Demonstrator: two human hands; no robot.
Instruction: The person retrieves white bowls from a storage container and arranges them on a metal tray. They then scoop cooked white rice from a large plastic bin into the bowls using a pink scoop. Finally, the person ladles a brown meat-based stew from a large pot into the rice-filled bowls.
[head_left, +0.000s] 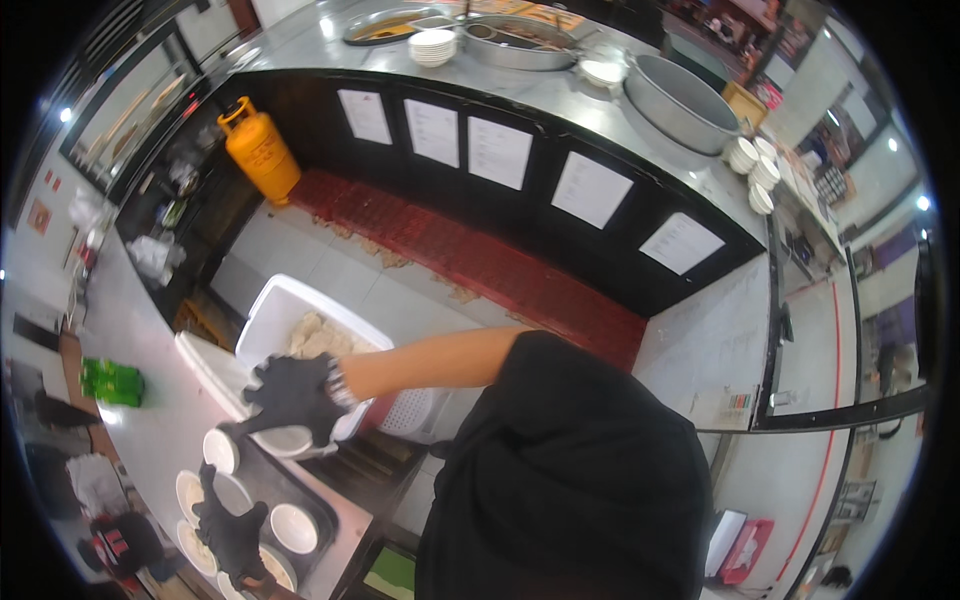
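Observation:
My right hand (296, 397), in a dark glove with a bracelet at its wrist, is spread over a white bowl (283, 442) at the tray's upper edge; whether it grips the bowl is unclear. My left hand (229, 529), also gloved, is over the white bowls on the dark tray (322, 506), its fingers at an inner bowl (231, 491); a grip cannot be made out. Some bowls, such as one at the tray's left side (190, 491), hold pale food. A bowl on the right of the tray (295, 528) looks empty. A white plastic tub (259, 319) holds a pale, lumpy mass (322, 337).
The white lid (202, 360) leans beside the tub on the steel counter (157, 427). Green bottles (112, 381) stand farther left. A yellow gas cylinder (262, 154) stands by the far counter, which bears large metal pans (517, 52) and stacked bowls (432, 49). A person (124, 544) is at lower left.

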